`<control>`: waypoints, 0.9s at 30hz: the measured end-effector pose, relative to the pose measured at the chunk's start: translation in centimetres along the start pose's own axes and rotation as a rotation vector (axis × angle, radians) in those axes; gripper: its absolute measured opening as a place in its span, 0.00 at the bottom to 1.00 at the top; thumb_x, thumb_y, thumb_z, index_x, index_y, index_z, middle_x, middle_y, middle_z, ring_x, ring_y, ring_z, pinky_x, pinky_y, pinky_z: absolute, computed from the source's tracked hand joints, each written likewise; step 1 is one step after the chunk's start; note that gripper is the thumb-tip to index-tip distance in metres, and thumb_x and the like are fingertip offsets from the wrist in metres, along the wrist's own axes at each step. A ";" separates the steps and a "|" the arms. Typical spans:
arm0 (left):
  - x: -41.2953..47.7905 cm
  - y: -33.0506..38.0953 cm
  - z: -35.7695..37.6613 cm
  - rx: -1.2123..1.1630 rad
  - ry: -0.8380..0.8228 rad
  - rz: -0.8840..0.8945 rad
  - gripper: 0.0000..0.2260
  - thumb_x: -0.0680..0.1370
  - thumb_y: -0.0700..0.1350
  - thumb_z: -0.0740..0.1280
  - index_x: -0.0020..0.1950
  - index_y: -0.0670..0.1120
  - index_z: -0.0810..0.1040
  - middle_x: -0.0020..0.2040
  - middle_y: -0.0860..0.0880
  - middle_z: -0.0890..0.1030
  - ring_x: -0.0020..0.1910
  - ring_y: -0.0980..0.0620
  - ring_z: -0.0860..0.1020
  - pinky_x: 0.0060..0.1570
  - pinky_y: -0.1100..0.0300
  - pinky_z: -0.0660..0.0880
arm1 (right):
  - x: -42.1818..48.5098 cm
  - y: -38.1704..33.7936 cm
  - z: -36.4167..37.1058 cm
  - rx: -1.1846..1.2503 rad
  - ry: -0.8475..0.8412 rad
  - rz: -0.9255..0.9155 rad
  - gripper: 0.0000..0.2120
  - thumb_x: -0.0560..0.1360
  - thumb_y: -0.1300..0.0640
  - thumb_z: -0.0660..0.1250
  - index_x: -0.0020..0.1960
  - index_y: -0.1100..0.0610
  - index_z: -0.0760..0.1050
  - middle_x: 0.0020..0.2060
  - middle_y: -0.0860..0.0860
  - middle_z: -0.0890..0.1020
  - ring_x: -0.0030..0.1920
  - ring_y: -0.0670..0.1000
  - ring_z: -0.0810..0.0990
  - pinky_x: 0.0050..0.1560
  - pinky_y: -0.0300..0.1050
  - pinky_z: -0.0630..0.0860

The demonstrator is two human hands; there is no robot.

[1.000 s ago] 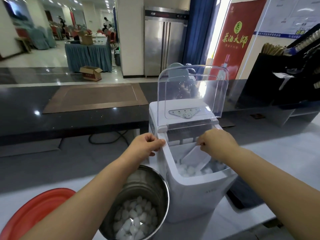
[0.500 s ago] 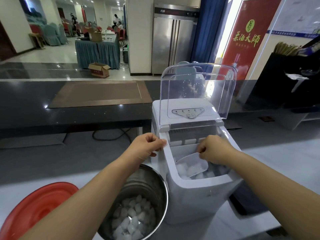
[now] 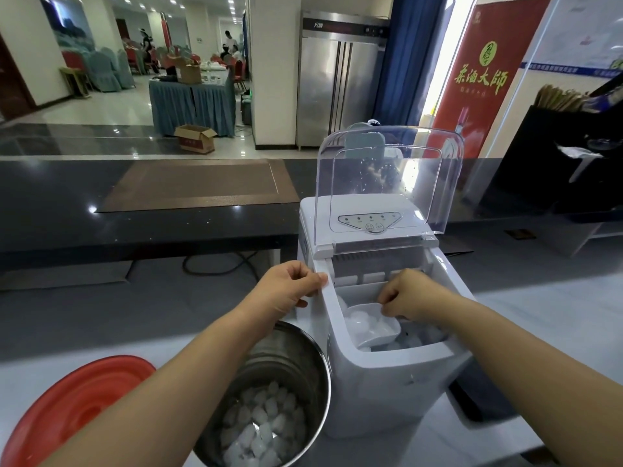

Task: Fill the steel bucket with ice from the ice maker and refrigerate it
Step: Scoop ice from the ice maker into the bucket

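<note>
A white ice maker (image 3: 387,382) stands on the white counter with its clear lid (image 3: 387,176) swung up. My left hand (image 3: 290,286) grips the left rim of its opening. Inside the bin, my right hand (image 3: 408,294) holds a clear plastic scoop (image 3: 374,326) that lies level among the ice cubes with ice in it. The steel bucket (image 3: 305,375) stands just left of the machine, below my left forearm, with ice cubes (image 3: 259,429) covering its bottom.
A red round lid (image 3: 77,406) lies at the lower left of the counter. Behind the counter runs a dark bar top (image 3: 135,230) with a brown mat. A steel two-door refrigerator (image 3: 337,82) stands across the floor. A black rack (image 3: 553,156) is at the right.
My right hand has lowered the scoop into the bin and turned it level, now loaded with ice. My left hand has stayed on the rim.
</note>
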State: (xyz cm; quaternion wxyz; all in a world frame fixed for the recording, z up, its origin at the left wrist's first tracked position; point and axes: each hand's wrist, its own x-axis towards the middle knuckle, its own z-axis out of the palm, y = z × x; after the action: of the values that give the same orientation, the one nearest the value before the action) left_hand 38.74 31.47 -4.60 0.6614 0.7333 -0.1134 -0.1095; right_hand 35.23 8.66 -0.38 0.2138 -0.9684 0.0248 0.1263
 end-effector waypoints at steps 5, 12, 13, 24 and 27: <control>0.0 0.0 0.0 -0.003 -0.007 0.001 0.10 0.73 0.49 0.71 0.36 0.47 0.74 0.31 0.56 0.80 0.33 0.60 0.78 0.37 0.64 0.75 | -0.4 -0.2 -0.4 0.096 -0.011 0.029 0.13 0.68 0.67 0.68 0.30 0.51 0.79 0.17 0.40 0.74 0.19 0.39 0.69 0.26 0.32 0.69; -0.2 0.0 -0.1 -0.003 -0.015 0.006 0.09 0.74 0.49 0.71 0.38 0.46 0.75 0.32 0.55 0.81 0.35 0.58 0.78 0.37 0.63 0.76 | -1.0 0.2 -0.9 0.104 0.008 0.126 0.11 0.70 0.67 0.67 0.35 0.53 0.81 0.19 0.45 0.75 0.22 0.45 0.71 0.25 0.34 0.69; -0.2 0.0 -0.1 -0.004 -0.018 0.003 0.09 0.74 0.49 0.71 0.38 0.46 0.75 0.32 0.55 0.81 0.35 0.58 0.78 0.38 0.63 0.76 | -1.1 0.2 -1.0 0.115 0.022 0.138 0.11 0.70 0.67 0.67 0.35 0.53 0.82 0.21 0.47 0.77 0.23 0.46 0.71 0.25 0.34 0.70; 0.0 -0.2 -0.3 -0.003 -0.032 0.013 0.10 0.73 0.50 0.71 0.38 0.46 0.75 0.33 0.54 0.81 0.34 0.61 0.79 0.36 0.65 0.76 | -2.7 0.0 -1.6 0.209 0.120 0.196 0.12 0.68 0.68 0.66 0.29 0.55 0.79 0.26 0.54 0.76 0.25 0.51 0.71 0.32 0.40 0.72; -0.2 -0.3 -0.2 -0.040 -0.025 0.009 0.10 0.73 0.50 0.71 0.36 0.47 0.75 0.32 0.54 0.81 0.33 0.61 0.78 0.35 0.65 0.76 | -3.5 -0.4 -2.0 0.260 0.154 0.199 0.15 0.68 0.69 0.67 0.26 0.55 0.77 0.24 0.53 0.74 0.22 0.49 0.69 0.28 0.37 0.70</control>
State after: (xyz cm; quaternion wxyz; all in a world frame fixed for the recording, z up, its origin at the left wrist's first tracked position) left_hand 38.60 31.75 -4.91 0.6750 0.7178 -0.1228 -0.1182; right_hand 32.36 8.18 2.38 0.3210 -0.9321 0.1532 0.0679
